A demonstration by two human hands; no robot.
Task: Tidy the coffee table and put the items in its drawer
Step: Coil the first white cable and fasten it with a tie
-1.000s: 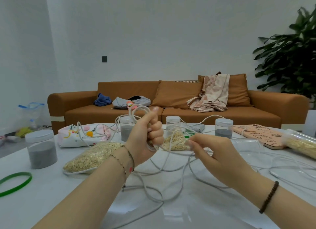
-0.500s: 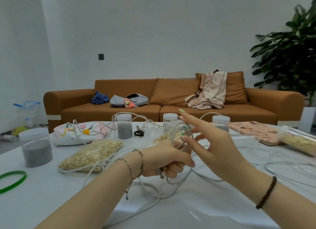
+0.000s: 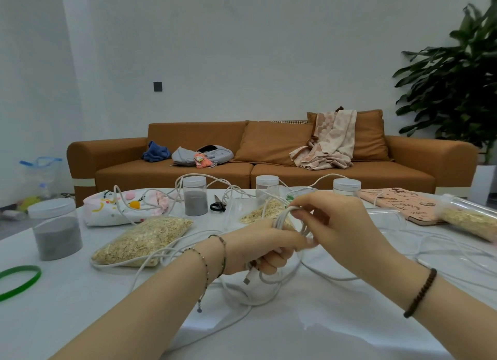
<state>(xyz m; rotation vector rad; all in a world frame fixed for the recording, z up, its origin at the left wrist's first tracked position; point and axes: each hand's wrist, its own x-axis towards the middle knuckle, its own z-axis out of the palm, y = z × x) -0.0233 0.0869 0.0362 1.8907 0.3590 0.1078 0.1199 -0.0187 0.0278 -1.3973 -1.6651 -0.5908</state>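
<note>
Above the middle of the bench (image 3: 295, 332), gripped a coil of white cable (image 3: 280, 217) in the left hand (image 3: 258, 248), with fingers curled tight round the loops and the plug end poking out beneath the fist. Hooked the right hand (image 3: 341, 225) over the top of that same coil, with fingertips (image 3: 295, 212) bent down onto a strand, close against the left hand. Had the slack lying loose across the bench on both sides, partly along a bag of oats (image 3: 142, 241) near the left wrist.
</note>
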